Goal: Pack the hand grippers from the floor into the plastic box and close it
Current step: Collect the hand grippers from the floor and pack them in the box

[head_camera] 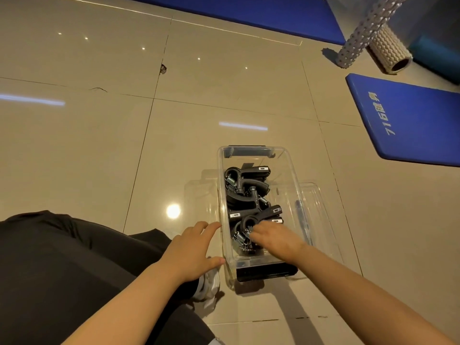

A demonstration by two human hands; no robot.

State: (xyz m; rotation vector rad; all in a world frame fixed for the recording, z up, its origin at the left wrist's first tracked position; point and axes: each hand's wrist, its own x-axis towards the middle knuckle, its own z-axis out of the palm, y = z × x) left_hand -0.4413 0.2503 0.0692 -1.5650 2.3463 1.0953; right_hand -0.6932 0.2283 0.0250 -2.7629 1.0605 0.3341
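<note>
A clear plastic box [293, 175] with dark latches stands open on the tiled floor. Several black hand grippers [245, 188] with metal springs lie piled inside it. The transparent lid [316, 195] lies flat under the box, sticking out on both sides. My left hand [193, 250] rests with straight fingers against the box's left wall near its front corner. My right hand [273, 239] reaches down into the near end of the box, on top of the nearest hand gripper; its fingertips are hidden, so whether they hold it is unclear.
My knee in black trousers [74, 265] and a white shoe [209, 282] sit left of the box. A blue mat [410, 120] lies to the right. Two foam rollers [388, 51] and another blue mat [261, 13] lie farther back.
</note>
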